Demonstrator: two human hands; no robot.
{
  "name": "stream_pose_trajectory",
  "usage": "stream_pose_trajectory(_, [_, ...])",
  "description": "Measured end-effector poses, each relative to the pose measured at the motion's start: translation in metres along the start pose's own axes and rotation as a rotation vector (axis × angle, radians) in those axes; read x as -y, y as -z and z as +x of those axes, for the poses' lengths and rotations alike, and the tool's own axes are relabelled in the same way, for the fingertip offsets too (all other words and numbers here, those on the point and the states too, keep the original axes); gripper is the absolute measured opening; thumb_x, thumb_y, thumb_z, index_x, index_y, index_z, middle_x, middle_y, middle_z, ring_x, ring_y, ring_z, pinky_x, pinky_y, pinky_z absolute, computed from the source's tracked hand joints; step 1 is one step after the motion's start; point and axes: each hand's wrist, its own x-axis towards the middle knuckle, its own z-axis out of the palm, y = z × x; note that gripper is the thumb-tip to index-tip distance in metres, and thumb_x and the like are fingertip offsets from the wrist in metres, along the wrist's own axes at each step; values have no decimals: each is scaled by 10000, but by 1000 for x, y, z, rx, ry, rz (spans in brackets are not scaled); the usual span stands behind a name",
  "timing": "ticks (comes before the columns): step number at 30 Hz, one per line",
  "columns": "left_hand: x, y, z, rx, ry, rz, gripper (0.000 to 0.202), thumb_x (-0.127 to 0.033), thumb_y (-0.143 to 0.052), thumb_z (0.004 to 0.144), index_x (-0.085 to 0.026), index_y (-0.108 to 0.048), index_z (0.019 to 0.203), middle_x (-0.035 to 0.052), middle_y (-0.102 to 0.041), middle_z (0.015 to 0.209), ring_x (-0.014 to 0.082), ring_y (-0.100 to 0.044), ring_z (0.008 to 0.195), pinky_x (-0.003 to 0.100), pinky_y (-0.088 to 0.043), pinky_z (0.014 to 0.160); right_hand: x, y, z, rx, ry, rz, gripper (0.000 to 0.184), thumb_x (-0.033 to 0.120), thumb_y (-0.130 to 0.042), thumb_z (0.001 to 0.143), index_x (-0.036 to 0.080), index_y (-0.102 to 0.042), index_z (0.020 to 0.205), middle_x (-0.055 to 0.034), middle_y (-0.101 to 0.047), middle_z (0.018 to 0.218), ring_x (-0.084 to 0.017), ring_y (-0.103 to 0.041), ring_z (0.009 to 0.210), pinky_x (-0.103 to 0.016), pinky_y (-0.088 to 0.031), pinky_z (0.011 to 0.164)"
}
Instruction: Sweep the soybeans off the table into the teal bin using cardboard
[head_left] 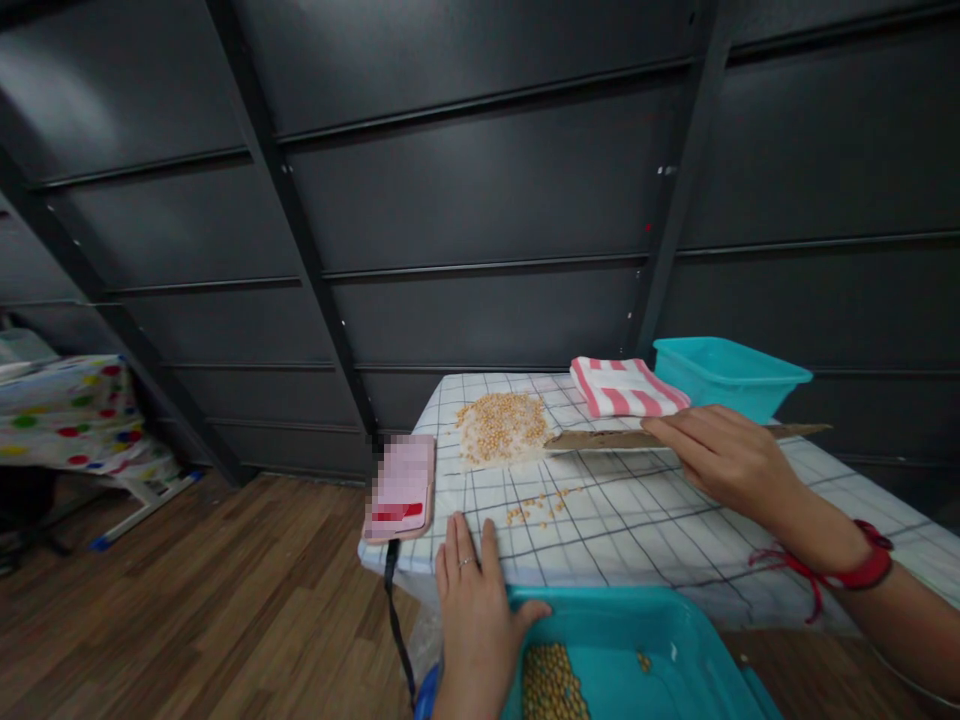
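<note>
My right hand [724,465] is closed around a long, thin brown piece of cardboard [600,440], seen nearly edge-on and held just above the table. Its left end reaches the side of a heap of pale yellow beans [506,420], which has whitish stuff among it. A few loose beans [541,508] lie nearer the table's front edge. My left hand [478,615] rests there with its fingers stretched out flat on the cloth. The thumb lies over the rim of a teal plastic tub [615,598], where more beans [553,680], greenish-brown, gather at the left side.
A checked white cloth [465,495] covers the table. A pink phone [401,485] with a black strap lies at its left edge. Toward the back right are a folded red-and-white striped towel [622,387] and a second teal tub [727,375]. A dark panelled wall [480,200] stands behind.
</note>
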Motion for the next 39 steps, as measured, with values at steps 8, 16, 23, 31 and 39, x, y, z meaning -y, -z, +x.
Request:
stream_pose_trajectory(8, [7, -2, -1, 18, -86, -18, 859, -472, -732, 525, -118, -416, 1241, 284, -380, 1332, 393, -371, 1219, 542, -350, 931, 3, -1, -6, 60, 2, 1, 316, -41, -364, 754, 135, -580, 903, -60, -627, 706, -165, -541, 641, -297, -424, 575])
stream_pose_trajectory(16, [0, 0, 0, 11, -17, -7, 848, -412, -761, 495, -94, -441, 1212, 290, -379, 1330, 407, -339, 1234, 551, -334, 948, 0, 4, -9, 34, 14, 13, 322, -33, -368, 760, 151, -560, 940, -46, -626, 701, -164, -552, 648, -293, -434, 576])
stream_pose_trajectory(23, [2, -2, 0, -14, -27, -8, 881, -433, -773, 467, -77, -445, 1202, 302, -389, 1316, 409, -350, 1225, 548, -339, 946, 6, 5, -12, 40, -28, 91, 368, -32, -364, 746, 171, -552, 988, -31, -616, 695, -158, -550, 638, -289, -429, 569])
stream_pose_trajectory(31, [2, -1, -1, -21, -21, -12, 853, -426, -758, 487, -97, -438, 1206, 293, -376, 1330, 403, -350, 1229, 548, -338, 940, 14, 21, -14, 47, -30, 183, 452, -40, -366, 725, 177, -520, 1090, -38, -602, 689, -174, -540, 652, -304, -438, 567])
stream_pose_trajectory(39, [1, -1, -1, -11, -12, -6, 854, -428, -759, 483, -111, -444, 1211, 277, -377, 1338, 397, -345, 1234, 544, -332, 944, 28, 26, -2, 55, -34, 191, 381, -55, -346, 742, 159, -535, 995, -39, -609, 689, -159, -529, 640, -296, -430, 577])
